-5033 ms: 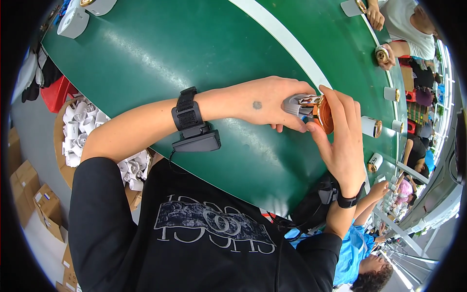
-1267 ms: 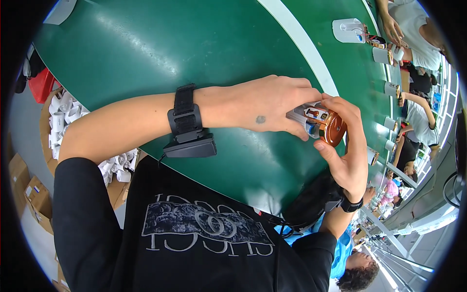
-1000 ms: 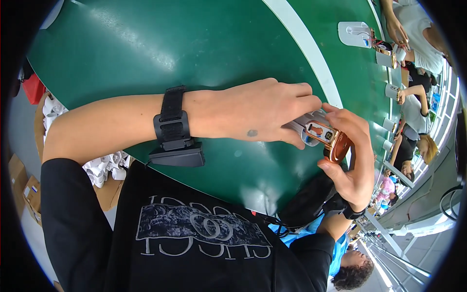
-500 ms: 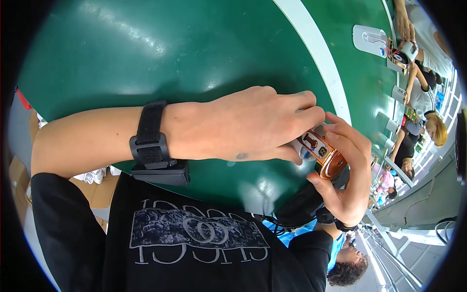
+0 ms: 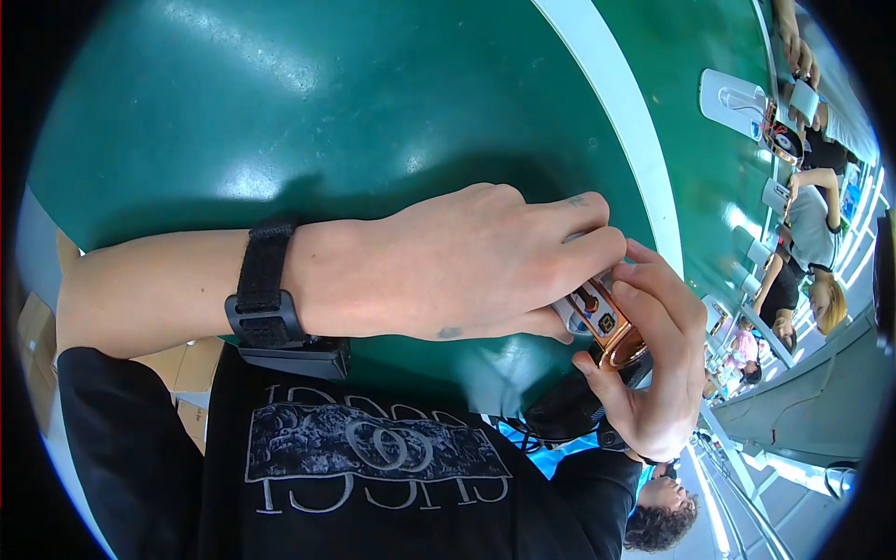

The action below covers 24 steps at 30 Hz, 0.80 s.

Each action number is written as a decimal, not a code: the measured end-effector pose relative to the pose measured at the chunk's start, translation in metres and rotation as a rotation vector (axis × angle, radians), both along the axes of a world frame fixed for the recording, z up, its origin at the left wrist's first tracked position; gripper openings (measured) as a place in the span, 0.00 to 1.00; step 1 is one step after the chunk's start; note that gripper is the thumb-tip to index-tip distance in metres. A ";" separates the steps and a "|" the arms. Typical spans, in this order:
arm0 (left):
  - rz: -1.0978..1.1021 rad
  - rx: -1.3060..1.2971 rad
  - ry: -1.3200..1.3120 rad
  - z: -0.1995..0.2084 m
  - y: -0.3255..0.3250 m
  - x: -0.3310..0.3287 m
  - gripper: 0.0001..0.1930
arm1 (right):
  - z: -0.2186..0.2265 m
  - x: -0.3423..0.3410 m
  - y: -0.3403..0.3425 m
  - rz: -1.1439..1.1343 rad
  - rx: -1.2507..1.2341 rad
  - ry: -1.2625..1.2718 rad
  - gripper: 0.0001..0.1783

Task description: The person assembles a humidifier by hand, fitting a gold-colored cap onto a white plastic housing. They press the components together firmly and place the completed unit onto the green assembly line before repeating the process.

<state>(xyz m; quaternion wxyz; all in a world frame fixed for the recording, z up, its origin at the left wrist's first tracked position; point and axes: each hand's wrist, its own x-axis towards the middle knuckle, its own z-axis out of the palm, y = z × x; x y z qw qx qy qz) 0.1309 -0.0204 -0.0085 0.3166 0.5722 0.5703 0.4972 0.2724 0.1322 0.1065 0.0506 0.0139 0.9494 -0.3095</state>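
Observation:
My right hand [image 5: 658, 341] holds a small glossy copper-coloured device [image 5: 621, 350], its fingers wrapped around the outer side and its thumb along the lower edge. Dark markings show on the pale face panel of the device. From the left, my left hand [image 5: 485, 261] reaches across above the table, back of the hand up. Its fingers are curled and closed on the device's other end, where a whitish-blue part [image 5: 574, 319] shows beside the thumb. The left fingertips and what lies under them are hidden. A black strap with a small box [image 5: 271, 299] sits around my left wrist.
The green table [image 5: 308, 112] has a white curved strip [image 5: 625, 112]. Beyond it stand a clear plastic tray [image 5: 733, 101], a round black part with red wires [image 5: 784, 140] and several small white pieces. Co-workers sit along the right. Cardboard boxes [image 5: 191, 364] lie lower left.
My view has shifted slightly, so both hands and the device appear a little lower. The grip of both hands looks the same. Across the table, a co-worker's hand has moved.

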 end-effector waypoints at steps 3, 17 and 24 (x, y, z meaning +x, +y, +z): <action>0.000 0.000 -0.024 0.001 0.001 -0.002 0.26 | -0.001 -0.002 -0.001 -0.016 0.017 -0.012 0.35; -0.022 -0.048 -0.035 -0.004 0.002 0.000 0.29 | -0.006 -0.003 -0.009 -0.005 0.119 -0.020 0.34; -0.028 -0.062 -0.046 -0.004 0.002 0.000 0.28 | -0.005 -0.001 -0.012 -0.036 0.166 -0.050 0.35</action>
